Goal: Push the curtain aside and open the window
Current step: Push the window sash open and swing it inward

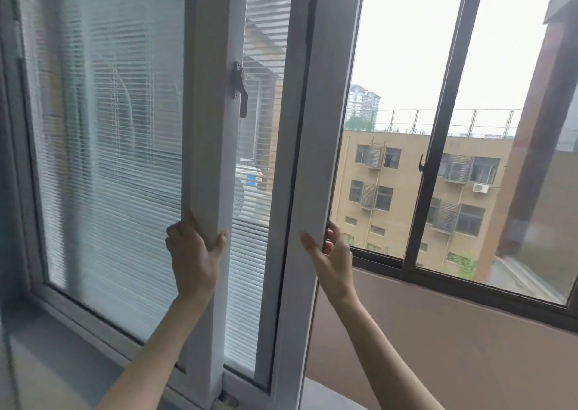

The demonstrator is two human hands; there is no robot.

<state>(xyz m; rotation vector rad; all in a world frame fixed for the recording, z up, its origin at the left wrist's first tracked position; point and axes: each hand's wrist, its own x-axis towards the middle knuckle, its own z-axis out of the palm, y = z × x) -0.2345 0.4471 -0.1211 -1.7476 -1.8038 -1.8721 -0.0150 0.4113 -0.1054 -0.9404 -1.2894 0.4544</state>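
Left hand (195, 247): lower centre, fingers curled around the smooth white post (208, 159).
Right hand (331, 250): fingers hooked around the sliding window sash (308, 146) edge, thumb flat.
Latch (240, 88): grey metal lever, centre.
Blinds (106, 134): thin white slats behind glass, left.
Building (406, 190): tan, far right.

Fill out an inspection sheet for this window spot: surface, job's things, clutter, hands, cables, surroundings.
Surface: grey sill, bare where visible.
Job's things: white sliding sash with latch handle; second white sash edge; opening to its right; blinds behind the glass; no curtain seen.
Clutter: nothing seen.
Hands: left hand grips the sliding sash stile; right hand grips the second sash edge.
Cables: nothing seen.
Surroundings: dark outer window frame, tan building beyond.
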